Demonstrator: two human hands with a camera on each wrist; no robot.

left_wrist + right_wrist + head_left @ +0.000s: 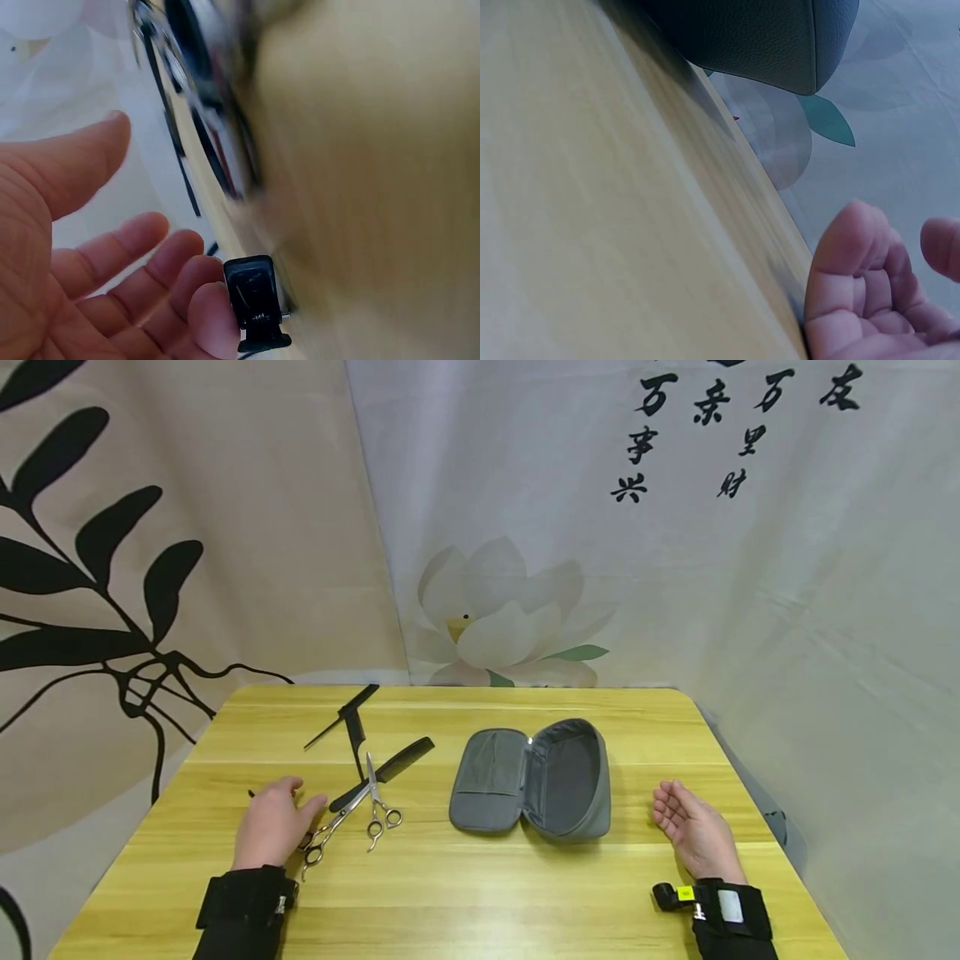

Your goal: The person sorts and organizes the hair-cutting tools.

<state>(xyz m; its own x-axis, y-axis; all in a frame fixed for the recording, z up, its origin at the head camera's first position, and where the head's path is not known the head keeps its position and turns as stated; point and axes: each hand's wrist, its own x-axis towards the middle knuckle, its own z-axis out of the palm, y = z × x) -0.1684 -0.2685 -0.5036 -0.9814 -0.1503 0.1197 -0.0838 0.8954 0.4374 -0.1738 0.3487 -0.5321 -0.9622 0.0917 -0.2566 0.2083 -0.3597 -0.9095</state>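
Note:
My left hand [273, 822] rests at the table's left with fingers loosely bent, holding nothing that I can make out. Beside its little finger is a small black clip-like piece [255, 300]; whether they touch is unclear. Right of that hand lie two pairs of silver scissors, one pair [322, 843] near the thumb and another pair [375, 806] further right. A black comb [408, 758] lies partly under them. Right of the combs stands an open grey zip case [487, 810]. My right hand [697, 831], palm turned inward and fingers loosely curled, is beyond the case with nothing in it.
Two thin-tailed black combs, one a tail comb [360, 697], lie crossed or touching toward the back left. The wooden table [480, 902] ends at a printed cloth backdrop [525, 527]. Both wrists wear black straps with cameras.

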